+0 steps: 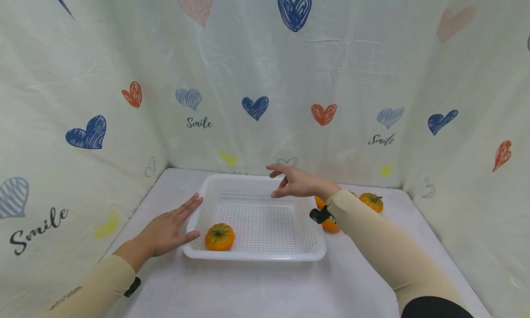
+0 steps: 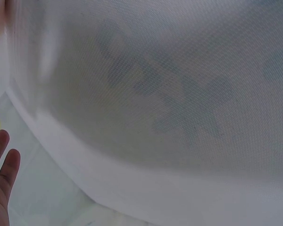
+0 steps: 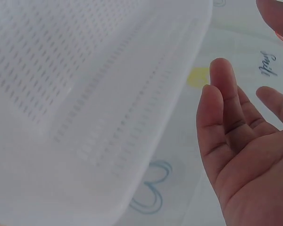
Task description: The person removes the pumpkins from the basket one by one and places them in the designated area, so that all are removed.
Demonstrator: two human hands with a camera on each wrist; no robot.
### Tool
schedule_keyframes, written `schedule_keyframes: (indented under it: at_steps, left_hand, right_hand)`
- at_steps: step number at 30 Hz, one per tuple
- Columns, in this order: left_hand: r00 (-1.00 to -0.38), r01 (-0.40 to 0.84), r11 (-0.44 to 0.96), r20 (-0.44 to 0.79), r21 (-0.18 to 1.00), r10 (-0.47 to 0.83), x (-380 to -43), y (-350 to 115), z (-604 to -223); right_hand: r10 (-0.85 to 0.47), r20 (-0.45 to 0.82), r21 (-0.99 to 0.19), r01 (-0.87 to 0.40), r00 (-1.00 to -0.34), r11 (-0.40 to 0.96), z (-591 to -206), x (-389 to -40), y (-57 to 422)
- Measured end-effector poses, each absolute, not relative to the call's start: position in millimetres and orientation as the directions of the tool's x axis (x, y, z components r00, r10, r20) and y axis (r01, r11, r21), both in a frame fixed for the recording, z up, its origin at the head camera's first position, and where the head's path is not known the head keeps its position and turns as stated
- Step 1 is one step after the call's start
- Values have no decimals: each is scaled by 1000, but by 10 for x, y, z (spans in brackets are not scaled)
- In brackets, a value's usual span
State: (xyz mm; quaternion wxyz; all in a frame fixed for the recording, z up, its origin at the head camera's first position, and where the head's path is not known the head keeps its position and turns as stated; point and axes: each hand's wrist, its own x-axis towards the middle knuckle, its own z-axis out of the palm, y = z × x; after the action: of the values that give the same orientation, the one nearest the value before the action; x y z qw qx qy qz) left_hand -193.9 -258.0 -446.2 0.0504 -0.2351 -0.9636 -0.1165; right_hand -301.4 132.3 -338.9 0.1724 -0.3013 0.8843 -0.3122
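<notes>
A white perforated plastic basket [image 1: 256, 255] sits on the table, with one small orange pumpkin [image 1: 220, 237] in its front left corner. My left hand [image 1: 169, 228] lies along the basket's left rim with fingers extended, the fingertips right at the edge. Over the back right part of the basket hovers my right hand [image 1: 296, 182], its fingers loosely bent and nothing between them. In the right wrist view the palm of the right hand [image 3: 250, 141] shows bare beside the basket wall [image 3: 122, 117]. The left wrist view catches only a few fingers of the left hand [image 2: 4, 174].
More orange pumpkins stand right of the basket, partly hidden by the right forearm; one pumpkin [image 1: 371, 202] shows at the back right and another pumpkin [image 1: 330, 225] by the basket's right rim. A curtain [image 1: 256, 55] printed with hearts encloses the white table [image 1: 256, 290].
</notes>
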Motion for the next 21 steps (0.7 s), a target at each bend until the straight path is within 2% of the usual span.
schedule_keyframes:
  at_steps: [11,21]
  left_hand:
    - [-881,471,859,165,199,444,-1945,-2593,-4477]
    - [-883,467,861,162,202,440,-1958,-2591,-4496]
  right_hand:
    - [-684,-115,-682,-444,-720,582,-3597,-3089,899]
    - [-710,-162,-734,-397,-685,551,-3878,-3079,564]
